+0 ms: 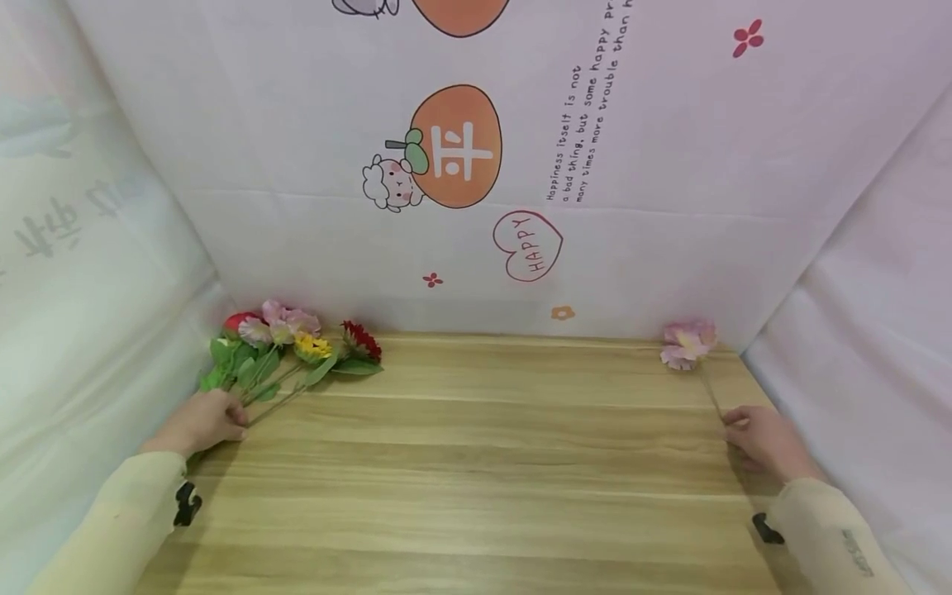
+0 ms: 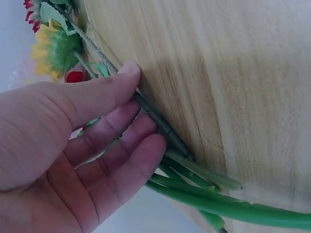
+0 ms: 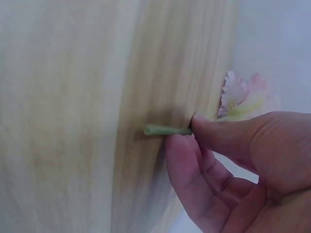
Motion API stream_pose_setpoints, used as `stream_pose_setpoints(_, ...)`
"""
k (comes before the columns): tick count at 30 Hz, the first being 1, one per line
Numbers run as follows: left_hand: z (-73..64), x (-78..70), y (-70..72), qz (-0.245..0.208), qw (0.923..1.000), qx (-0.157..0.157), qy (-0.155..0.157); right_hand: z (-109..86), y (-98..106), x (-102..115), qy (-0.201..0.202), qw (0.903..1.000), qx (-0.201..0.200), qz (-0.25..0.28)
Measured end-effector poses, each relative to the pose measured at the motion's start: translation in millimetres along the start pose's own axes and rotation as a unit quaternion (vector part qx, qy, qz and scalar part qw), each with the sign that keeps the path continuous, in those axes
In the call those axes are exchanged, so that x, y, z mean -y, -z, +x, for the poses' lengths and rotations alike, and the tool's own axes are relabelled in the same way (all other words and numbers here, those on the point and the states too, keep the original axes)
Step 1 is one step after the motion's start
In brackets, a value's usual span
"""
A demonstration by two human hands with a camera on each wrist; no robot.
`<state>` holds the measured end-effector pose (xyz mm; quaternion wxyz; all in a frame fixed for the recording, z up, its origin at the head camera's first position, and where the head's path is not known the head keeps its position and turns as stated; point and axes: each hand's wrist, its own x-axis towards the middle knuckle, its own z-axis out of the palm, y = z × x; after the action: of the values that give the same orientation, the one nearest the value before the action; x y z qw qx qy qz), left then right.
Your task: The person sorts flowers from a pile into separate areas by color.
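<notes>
I saw two hands far apart, at the two sides of a wooden table point(image 1: 476, 471). The right hand point(image 1: 769, 442) pinched the thin stem point(image 3: 167, 130) of a pink flower point(image 1: 687, 343) between thumb and finger. That flower was alone on the right, its head away by the back cloth point(image 1: 297, 223), its stem running back to the right hand, the nearer one. On the left, the left hand point(image 1: 202, 423) pinched a dark stem point(image 2: 163, 124). It slanted away and to the right, and seemed to lead to a dark red flower point(image 1: 363, 340). A yellow flower point(image 1: 312, 347) was near. From above, the left hand hid the low stem ends, and I couldn't tell which green stems point(image 2: 233, 206) went with which flowers.
</notes>
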<state>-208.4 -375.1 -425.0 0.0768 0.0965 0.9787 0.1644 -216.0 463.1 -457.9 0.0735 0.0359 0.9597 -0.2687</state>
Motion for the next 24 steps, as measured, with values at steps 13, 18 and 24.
stream_pose_setpoints(13,-0.4,2.0,-1.4,-0.006,0.9999,-0.001,-0.012,-1.7,0.5,-2.8,-0.007,0.9987,-0.030,-0.040)
stream_pose_setpoints(18,0.3,2.2,-0.4,0.008,0.9998,-0.006,-0.017,-1.8,0.3,-0.8,0.002,0.9982,-0.028,-0.053)
stream_pose_setpoints(24,-2.1,2.7,-1.4,0.022,0.9992,-0.010,-0.033,-0.3,-0.8,-1.4,0.004,0.9983,-0.023,-0.053)
